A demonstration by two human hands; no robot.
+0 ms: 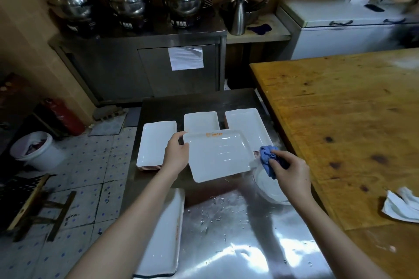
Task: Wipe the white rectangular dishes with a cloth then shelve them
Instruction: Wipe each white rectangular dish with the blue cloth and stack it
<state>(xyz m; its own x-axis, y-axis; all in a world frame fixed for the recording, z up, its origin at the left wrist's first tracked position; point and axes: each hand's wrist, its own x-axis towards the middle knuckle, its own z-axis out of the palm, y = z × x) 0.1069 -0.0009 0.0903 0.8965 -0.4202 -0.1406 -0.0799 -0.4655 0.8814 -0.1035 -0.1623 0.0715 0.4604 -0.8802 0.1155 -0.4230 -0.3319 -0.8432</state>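
Dish (217, 156): I'm gripping its far left corner with my left hand (176, 152), lifting it off the steel table (226, 233), while my right hand (290, 172) is clutching the cloth (268, 156) at its right edge to wipe.

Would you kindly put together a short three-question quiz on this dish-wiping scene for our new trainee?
1. True or false: the left hand grips the dish at its left edge.
2. Which hand holds the blue cloth? A. left B. right
3. Fill in: ___ steel pots stand on the cabinet at the back.

Key:
1. True.
2. B, the right hand.
3. Three.
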